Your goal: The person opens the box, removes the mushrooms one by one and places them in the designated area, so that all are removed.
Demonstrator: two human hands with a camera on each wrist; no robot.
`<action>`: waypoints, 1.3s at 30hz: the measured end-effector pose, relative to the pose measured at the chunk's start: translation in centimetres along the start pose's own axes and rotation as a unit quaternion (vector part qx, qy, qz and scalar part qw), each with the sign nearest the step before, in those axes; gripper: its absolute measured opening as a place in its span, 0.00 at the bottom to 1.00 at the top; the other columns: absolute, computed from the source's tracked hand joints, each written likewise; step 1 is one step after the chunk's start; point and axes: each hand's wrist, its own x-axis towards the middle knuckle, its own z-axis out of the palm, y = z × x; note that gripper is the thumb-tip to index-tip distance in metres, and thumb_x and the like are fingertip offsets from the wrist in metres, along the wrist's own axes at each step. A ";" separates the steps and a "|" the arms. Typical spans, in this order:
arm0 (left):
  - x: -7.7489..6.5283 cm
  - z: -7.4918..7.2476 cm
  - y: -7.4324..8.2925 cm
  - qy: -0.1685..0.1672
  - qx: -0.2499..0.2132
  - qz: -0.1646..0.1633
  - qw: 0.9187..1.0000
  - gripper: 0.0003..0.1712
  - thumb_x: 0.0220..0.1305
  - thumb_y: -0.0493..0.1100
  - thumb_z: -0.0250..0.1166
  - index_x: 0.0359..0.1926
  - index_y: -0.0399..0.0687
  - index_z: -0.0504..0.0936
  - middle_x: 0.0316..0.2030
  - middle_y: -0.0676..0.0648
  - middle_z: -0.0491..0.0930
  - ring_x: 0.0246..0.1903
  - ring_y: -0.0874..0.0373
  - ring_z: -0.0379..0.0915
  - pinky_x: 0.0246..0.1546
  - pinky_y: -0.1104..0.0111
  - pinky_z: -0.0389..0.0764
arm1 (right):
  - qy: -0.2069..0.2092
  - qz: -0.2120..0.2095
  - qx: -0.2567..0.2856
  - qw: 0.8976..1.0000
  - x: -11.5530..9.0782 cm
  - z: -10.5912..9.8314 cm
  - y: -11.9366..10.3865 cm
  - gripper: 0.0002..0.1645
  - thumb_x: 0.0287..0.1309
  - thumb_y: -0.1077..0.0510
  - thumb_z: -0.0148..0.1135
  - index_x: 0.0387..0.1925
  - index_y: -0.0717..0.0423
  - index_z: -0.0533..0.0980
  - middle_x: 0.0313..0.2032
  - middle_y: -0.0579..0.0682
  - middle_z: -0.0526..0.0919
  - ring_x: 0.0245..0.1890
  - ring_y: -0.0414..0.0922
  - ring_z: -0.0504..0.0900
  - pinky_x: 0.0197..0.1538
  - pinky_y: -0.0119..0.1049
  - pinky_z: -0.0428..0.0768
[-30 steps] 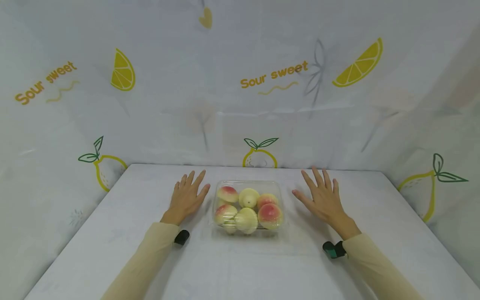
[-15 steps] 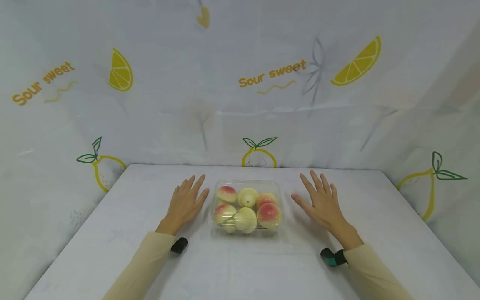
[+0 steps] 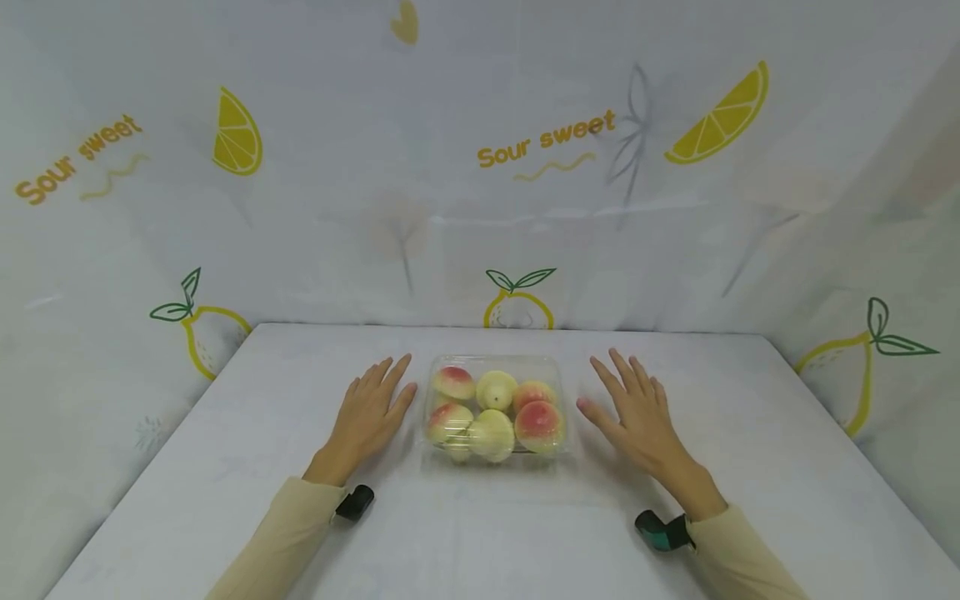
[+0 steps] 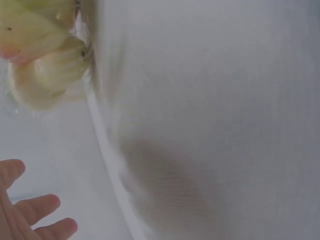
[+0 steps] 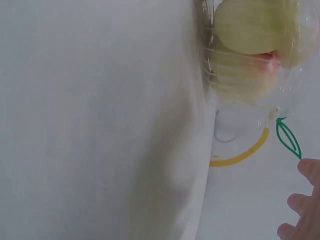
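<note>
A clear plastic box (image 3: 480, 363) with a lid stands in the middle of the table. Inside it lie several pale yellow and pink-red peaches (image 3: 539, 425). To the left of the box is my left hand (image 3: 367, 419), fingers stretched forward and its thumb nearest the box wall. My right hand (image 3: 641, 423) is held on the other side with its fingers spread. Both hands hold nothing and are apart from the box. In the left wrist view fingertips (image 4: 42, 206) show below the fruit; the right wrist view has fingertips (image 5: 299, 202) at its right edge.
A white cloth covers the table (image 3: 480, 533). Behind and at both sides hangs a white curtain (image 3: 330, 167) printed with lemons and lettering. Beige sleeves (image 3: 277, 533) and dark wrist devices (image 3: 355, 503) are on both forearms.
Both hands have drawn back slightly toward the person, and the right hand has shifted a little left toward the box. The box and peaches stay in place.
</note>
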 end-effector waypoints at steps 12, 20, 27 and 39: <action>-1.1 -0.6 1.3 -0.006 -0.038 0.017 0.999 0.30 0.77 0.57 0.47 0.74 0.52 0.64 0.69 0.36 0.68 0.69 0.37 0.62 0.69 0.36 0.58 | -0.007 -0.024 0.015 1.000 -1.1 0.2 -1.5 0.41 0.67 0.39 0.54 0.74 0.52 0.61 0.75 0.61 0.57 0.75 0.67 0.49 0.69 0.73 0.45; -1.8 -1.0 2.1 -0.012 -0.079 0.017 0.997 0.29 0.78 0.56 0.48 0.71 0.47 0.69 0.67 0.41 0.73 0.68 0.41 0.67 0.68 0.41 0.64 | -0.024 -0.042 0.035 0.998 -1.7 0.2 -2.4 0.39 0.67 0.41 0.56 0.72 0.56 0.63 0.72 0.60 0.64 0.73 0.65 0.55 0.69 0.72 0.47; -2.3 -1.1 2.9 -0.037 -0.110 -0.001 0.993 0.29 0.77 0.56 0.48 0.70 0.48 0.69 0.67 0.42 0.73 0.67 0.41 0.68 0.68 0.44 0.66 | -0.041 -0.048 0.056 0.996 -1.8 0.6 -2.7 0.39 0.66 0.42 0.58 0.69 0.60 0.66 0.69 0.59 0.68 0.71 0.61 0.60 0.69 0.72 0.47; -2.7 -0.5 3.0 -0.069 -0.175 -0.034 0.982 0.30 0.77 0.58 0.48 0.72 0.51 0.66 0.61 0.41 0.77 0.63 0.44 0.72 0.64 0.45 0.72 | -0.049 -0.053 0.072 0.995 -2.1 0.8 -3.0 0.38 0.65 0.43 0.61 0.69 0.59 0.67 0.67 0.60 0.72 0.70 0.64 0.64 0.68 0.69 0.59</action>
